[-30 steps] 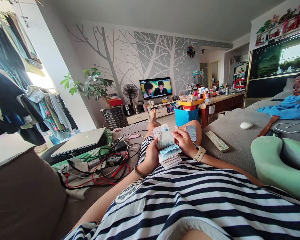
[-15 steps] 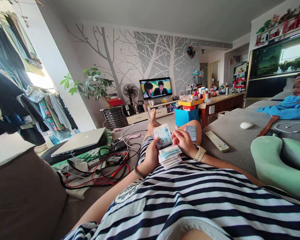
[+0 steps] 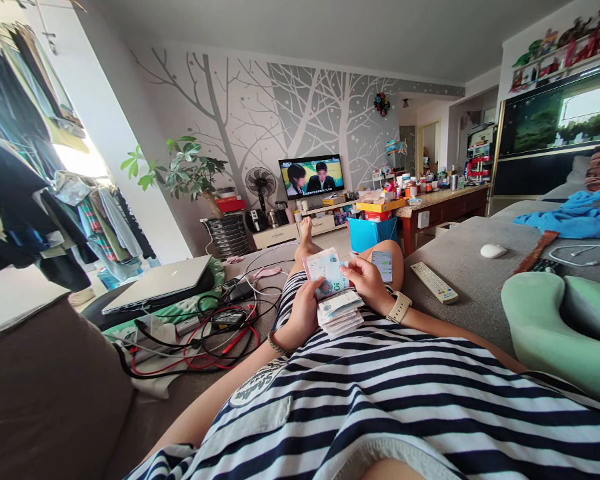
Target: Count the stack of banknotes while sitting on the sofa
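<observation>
My left hand (image 3: 305, 309) is closed round a stack of banknotes (image 3: 330, 265), its thumb lying across the face of the top note. The printed number 10 shows on that pale blue-green note. At the stack's right edge, my right hand (image 3: 369, 285) pinches the top banknote between thumb and fingers. Below both hands, a second pile of banknotes (image 3: 340, 316) rests loosely on the striped clothing over my lap. A phone (image 3: 383, 265) with a lit screen lies on my right thigh, just beyond the right hand.
On the sofa to the right lie a remote control (image 3: 434, 283), a white mouse (image 3: 493, 251) and a green neck pillow (image 3: 540, 327). Tangled cables (image 3: 220, 327) and a laptop (image 3: 163, 283) are on the left. A blue bin (image 3: 373, 235) stands beyond my legs.
My left thumb has shifted over the top note's face. My right hand has moved slightly up and left, and now pinches the note's right edge. The top note sits differently.
</observation>
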Available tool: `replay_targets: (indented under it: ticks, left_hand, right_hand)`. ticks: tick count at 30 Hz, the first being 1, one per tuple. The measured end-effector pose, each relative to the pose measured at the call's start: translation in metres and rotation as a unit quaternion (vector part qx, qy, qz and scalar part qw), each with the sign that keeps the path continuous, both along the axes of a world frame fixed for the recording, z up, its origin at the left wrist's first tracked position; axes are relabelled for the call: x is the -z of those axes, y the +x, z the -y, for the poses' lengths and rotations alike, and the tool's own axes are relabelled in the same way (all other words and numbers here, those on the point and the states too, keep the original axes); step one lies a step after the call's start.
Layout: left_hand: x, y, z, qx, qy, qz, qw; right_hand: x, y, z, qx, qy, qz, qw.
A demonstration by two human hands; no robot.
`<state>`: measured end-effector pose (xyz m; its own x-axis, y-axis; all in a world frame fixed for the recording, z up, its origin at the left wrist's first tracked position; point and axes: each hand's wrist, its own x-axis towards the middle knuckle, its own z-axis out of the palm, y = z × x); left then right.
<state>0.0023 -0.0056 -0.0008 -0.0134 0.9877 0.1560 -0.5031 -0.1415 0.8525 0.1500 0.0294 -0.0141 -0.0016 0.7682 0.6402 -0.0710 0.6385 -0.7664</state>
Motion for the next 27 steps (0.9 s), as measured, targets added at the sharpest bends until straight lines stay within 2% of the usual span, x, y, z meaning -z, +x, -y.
replay_targets:
  ticks: [13,21,27]
  left_hand:
    - [-0.0036,0.003,0.0051,-0.003,-0.015,0.018,1.0]
    - [-0.0072,0.0057,0.0051,0.002,-0.037,0.078,0.996]
    - [-0.0094,0.0065,0.0062,-0.004,-0.051,0.067,0.996]
  right_hand:
    - [-0.0011,-0.0002,0.0032,0.002,0.019,0.011,1.0]
    - [0.0018,0.0005,-0.0021,-0.007,0.024,0.005,1.0]
    - [-0.001,0.0008,0.0027,-0.02,0.018,-0.003,1.0]
